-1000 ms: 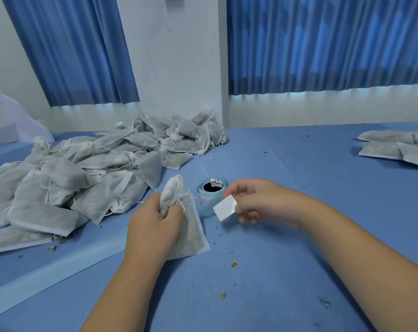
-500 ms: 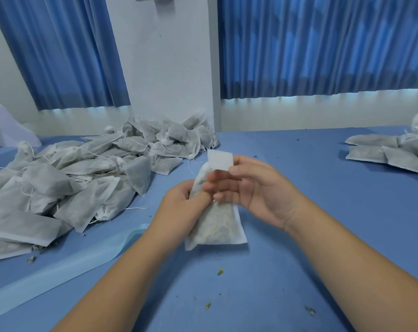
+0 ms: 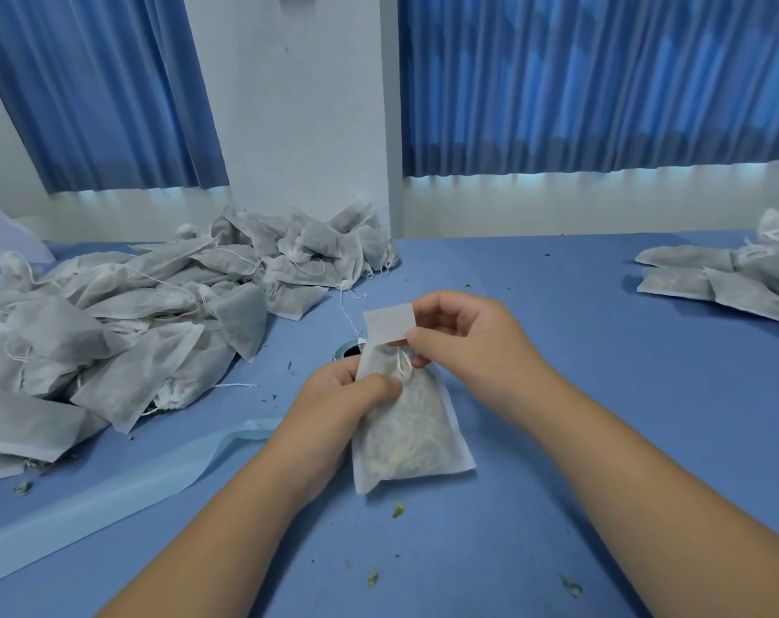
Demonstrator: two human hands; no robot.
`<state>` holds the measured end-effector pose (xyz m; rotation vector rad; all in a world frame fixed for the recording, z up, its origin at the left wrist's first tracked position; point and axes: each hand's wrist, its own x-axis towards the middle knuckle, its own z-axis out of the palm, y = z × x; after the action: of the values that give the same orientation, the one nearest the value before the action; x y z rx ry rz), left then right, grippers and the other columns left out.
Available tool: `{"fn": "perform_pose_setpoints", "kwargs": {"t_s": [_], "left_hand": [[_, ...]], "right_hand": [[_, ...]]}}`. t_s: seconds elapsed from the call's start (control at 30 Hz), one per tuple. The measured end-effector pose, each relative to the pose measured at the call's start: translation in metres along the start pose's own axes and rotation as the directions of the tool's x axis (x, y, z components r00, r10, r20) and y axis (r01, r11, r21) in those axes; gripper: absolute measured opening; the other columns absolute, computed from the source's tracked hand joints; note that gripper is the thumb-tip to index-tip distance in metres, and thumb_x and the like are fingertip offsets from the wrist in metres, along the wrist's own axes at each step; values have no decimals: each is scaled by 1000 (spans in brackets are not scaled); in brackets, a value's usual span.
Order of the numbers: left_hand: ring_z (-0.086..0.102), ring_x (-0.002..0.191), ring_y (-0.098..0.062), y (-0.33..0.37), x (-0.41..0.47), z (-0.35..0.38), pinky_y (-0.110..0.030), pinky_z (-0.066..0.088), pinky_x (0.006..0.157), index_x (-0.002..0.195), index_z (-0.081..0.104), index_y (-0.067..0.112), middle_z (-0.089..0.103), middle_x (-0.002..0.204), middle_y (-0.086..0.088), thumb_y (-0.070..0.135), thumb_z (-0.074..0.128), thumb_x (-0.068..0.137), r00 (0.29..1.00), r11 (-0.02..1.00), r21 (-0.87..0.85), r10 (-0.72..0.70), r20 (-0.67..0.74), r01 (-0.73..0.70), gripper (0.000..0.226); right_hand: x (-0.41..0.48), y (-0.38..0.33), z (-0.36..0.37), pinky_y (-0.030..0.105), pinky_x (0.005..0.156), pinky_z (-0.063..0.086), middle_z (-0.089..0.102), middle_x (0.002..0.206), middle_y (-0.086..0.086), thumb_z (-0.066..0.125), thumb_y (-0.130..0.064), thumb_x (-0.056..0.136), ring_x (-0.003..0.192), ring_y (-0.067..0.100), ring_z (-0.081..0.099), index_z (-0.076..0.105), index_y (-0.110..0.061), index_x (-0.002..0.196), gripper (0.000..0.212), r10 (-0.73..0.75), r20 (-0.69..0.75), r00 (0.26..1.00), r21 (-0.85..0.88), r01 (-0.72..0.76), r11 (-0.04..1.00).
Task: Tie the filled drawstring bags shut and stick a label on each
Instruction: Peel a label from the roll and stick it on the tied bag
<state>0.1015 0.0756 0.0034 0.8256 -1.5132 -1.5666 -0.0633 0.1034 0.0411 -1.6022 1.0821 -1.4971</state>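
Left hand [image 3: 347, 394] grips the bag [image 3: 412, 434] at its left edge near the neck, thumb curled over the front. Right hand [image 3: 463, 339] pinches a white label [image 3: 389, 325] by its right end, just above the bag's neck, with the lower fingers touching the neck. The bag sits between both hands, tilted, above the tabletop [image 3: 579, 439]; whether its bottom touches can't be told. The drawstring [image 3: 404, 365] looks cinched and knotted, so this bag reads as tied, with the label not yet stuck on. Sticking it on is probably the step in hand. The roll [image 3: 346, 350] peeks out behind the left hand. A backing strip [image 3: 111, 483] trails off left. The big pile [image 3: 133, 314] at left shows no labels and looks undone. The small stack [image 3: 726, 278] far right shows labels on some bags and is likely finished. Most of the job is left.
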Motion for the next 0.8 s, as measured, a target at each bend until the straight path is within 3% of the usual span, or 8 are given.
{"fn": "perform_pose_setpoints", "kwargs": {"t_s": [0.1,0.17,0.33,0.47,0.53,0.6,0.7,0.8], "left_hand": [[66,82,-21,3,-2,2,-30,53,72,85,75,12,69,86,-11,26,62,77,1000,999,-27,27,1,-27,21],[68,92,-24,3,-3,3,-35,52,82,94,74,7,72,99,-17,34,65,79,999,999,8,38,-5,-38,32],[63,86,-24,5,-6,5,-39,47,80,90,70,4,67,89,-13,23,65,75,999,997,79,10,32,-13,25],[63,76,-19,5,-7,8,-30,48,69,83,73,15,67,82,-7,20,62,74,995,987,157,-32,93,17,15],[60,72,-20,6,-7,10,-29,46,64,82,69,8,64,79,-8,19,61,73,994,984,173,-58,95,41,16],[58,69,-21,7,-7,11,-29,44,61,80,65,8,61,76,-9,17,60,72,993,986,156,-71,95,56,13],[57,73,-24,9,-7,10,-31,44,65,86,65,9,60,80,-13,16,59,71,990,992,97,-93,106,83,17],[56,80,-27,9,-7,10,-37,42,75,93,66,5,60,85,-16,14,60,70,985,992,43,-124,122,120,25]], "right_hand": [[-3,0,3,33,74,56,73,81,1,62,1,81,74,13,67,71,-17,82,21,-30,1,1000,-76,30,997],[-6,0,6,37,77,56,73,83,2,61,-9,76,77,15,67,71,-17,81,14,-33,10,999,-129,34,991],[-15,1,-1,33,77,56,73,82,-2,62,-10,77,76,13,68,71,-22,80,16,-45,15,999,-139,47,989],[-29,9,-13,27,70,55,73,79,-4,59,0,83,69,11,66,72,-23,82,26,-32,10,999,-156,33,987],[-34,9,-15,22,68,54,73,80,-5,58,3,86,69,9,67,73,-27,82,34,-42,-11,999,-145,40,989],[-35,8,-14,27,68,56,74,83,-5,59,-4,85,69,11,67,72,-29,85,28,-74,-35,997,-162,67,984],[-36,7,-12,44,73,58,73,84,-8,58,-14,82,69,19,67,68,-31,87,20,-145,-92,985,-295,112,949],[-39,6,-9,35,68,56,70,83,-13,58,-8,83,76,11,67,70,-28,85,23,-303,-55,951,-477,241,845]]}}
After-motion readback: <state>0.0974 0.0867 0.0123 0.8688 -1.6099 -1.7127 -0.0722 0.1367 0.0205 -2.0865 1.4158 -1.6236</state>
